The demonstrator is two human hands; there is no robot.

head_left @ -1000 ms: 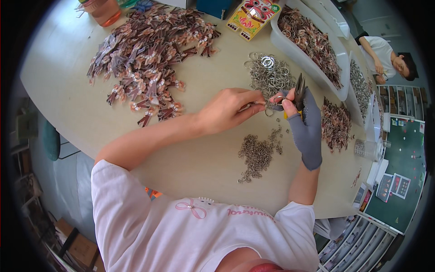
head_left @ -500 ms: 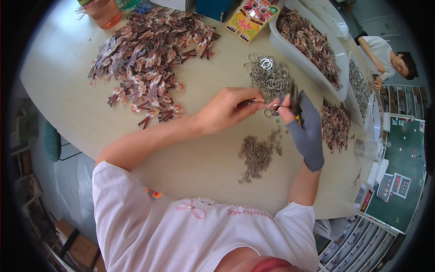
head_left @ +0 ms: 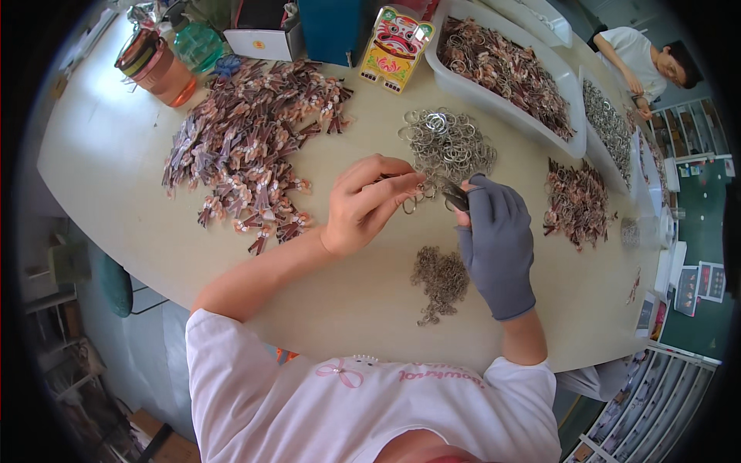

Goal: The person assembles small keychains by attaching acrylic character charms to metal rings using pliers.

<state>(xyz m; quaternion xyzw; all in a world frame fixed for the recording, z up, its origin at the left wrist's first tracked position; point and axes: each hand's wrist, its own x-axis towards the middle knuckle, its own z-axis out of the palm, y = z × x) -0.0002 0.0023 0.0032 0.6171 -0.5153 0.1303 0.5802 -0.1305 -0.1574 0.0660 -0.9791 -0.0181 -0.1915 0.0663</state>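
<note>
My bare left hand (head_left: pixel 363 202) is closed, pinching a small piece, mostly hidden by the fingers, with a metal key ring (head_left: pixel 410 206) hanging at the fingertips. My right hand (head_left: pixel 498 243), in a grey fingerless glove, grips dark-jawed pliers (head_left: pixel 454 196), their tips pointing at the left fingertips. Just beyond both hands lies a heap of silver key rings (head_left: pixel 455 147). Nearer to me is a pile of tiny metal links (head_left: pixel 438 279). Many flat printed charms (head_left: pixel 251 143) spread over the table's left side. Charms with rings attached (head_left: pixel 575 202) are heaped right of my glove.
A white plastic tub (head_left: pixel 505 100) of ringed charms stands far right, beside a tray of metal rings (head_left: pixel 606 127). At the back are a yellow-red box (head_left: pixel 394 50), a blue box (head_left: pixel 328 31), an orange-tinted cup (head_left: pixel 164 73) and a green bottle (head_left: pixel 194 46). Another person (head_left: pixel 637 58) works at far right.
My right hand has turned, back of the glove now upward, and the pliers have swung from upright toward the left fingertips. The whole view has shifted, showing more of the table's back.
</note>
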